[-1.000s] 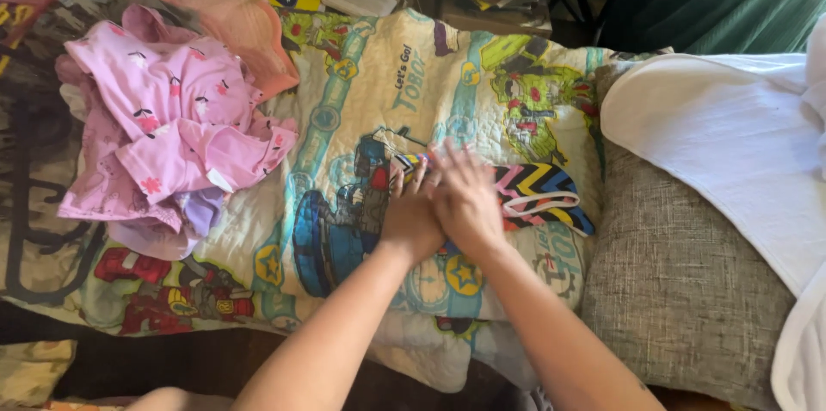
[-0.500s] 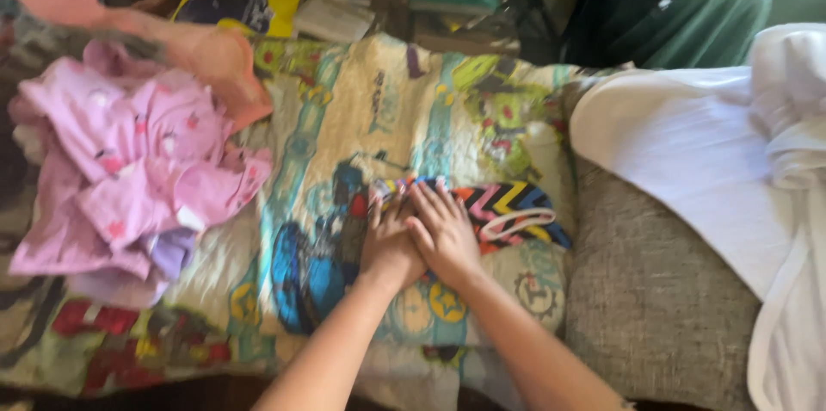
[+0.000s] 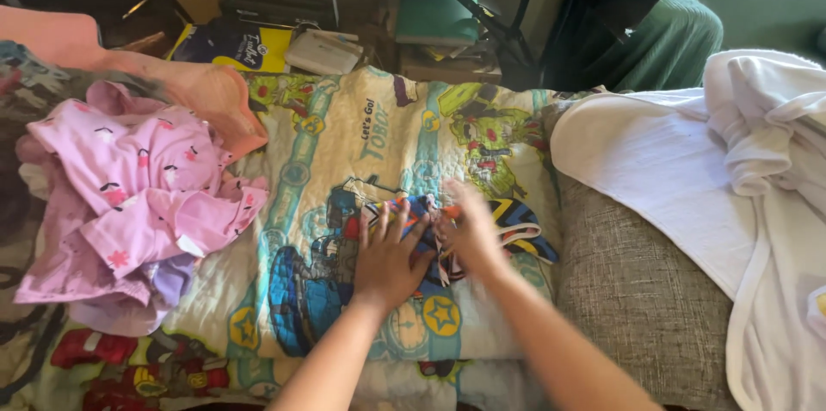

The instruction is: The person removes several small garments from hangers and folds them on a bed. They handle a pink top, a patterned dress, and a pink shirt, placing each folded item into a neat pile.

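A heap of pink clothes printed with small flowers lies at the far left, piled loose on a dark patterned cover, with a peach cloth just behind it. To its right spreads a cartoon-printed quilt, pale with green and blue figures, which serves as the work surface. Near the quilt's middle, the left hand lies flat, fingers spread wide, pressing on the near left part of a small zigzag-patterned garment in black, yellow, pink and blue. The right hand, blurred, rests on the same garment just beside the left; it looks flat and open rather than gripping, though the blur hides the fingers. The garment's right end, with a pale band, sticks out past the right hand toward the quilt's edge. Farther right, a grey woven cushion sits against the quilt, and white cloth drapes over it and bunches at the far right. Beyond the quilt, on the far side, boxes and books crowd the dim floor beside a green drape.
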